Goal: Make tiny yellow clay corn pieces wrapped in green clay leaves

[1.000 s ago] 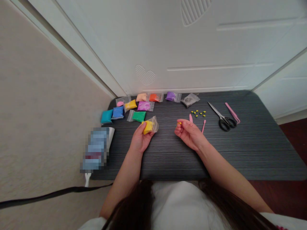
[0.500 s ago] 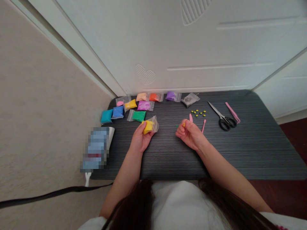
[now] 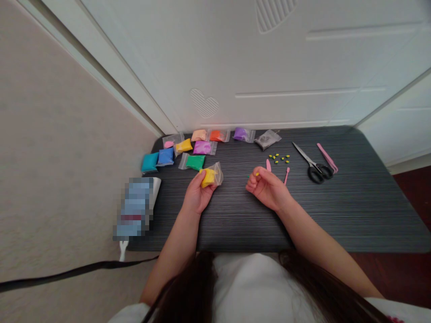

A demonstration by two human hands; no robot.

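Observation:
My left hand point(image 3: 198, 193) is closed on a clear zip bag of yellow clay point(image 3: 208, 177), its open-looking end pointing right. Between the thumb and forefinger of my right hand point(image 3: 267, 188) is a small piece of yellow clay point(image 3: 257, 174), mostly covered by the fingers. A bit of green point(image 3: 249, 176) shows just left of those fingers. Behind the right hand lies a pink modelling tool point(image 3: 268, 165), partly hidden, and beside it a thinner pink tool point(image 3: 287, 176). Several tiny yellow-and-green pieces point(image 3: 276, 157) are scattered beyond.
Several bags of coloured clay, such as the green bag point(image 3: 195, 162) and purple bag point(image 3: 240, 134), lie at the back left. Black-handled scissors point(image 3: 315, 168) and pink tweezers point(image 3: 326, 157) rest at the right. A blurred-out device point(image 3: 134, 211) sits at the left edge of the dark table point(image 3: 229, 224).
The fingers of my right hand have shifted slightly, and less of the yellow piece shows between them. My left hand keeps its hold on the bag.

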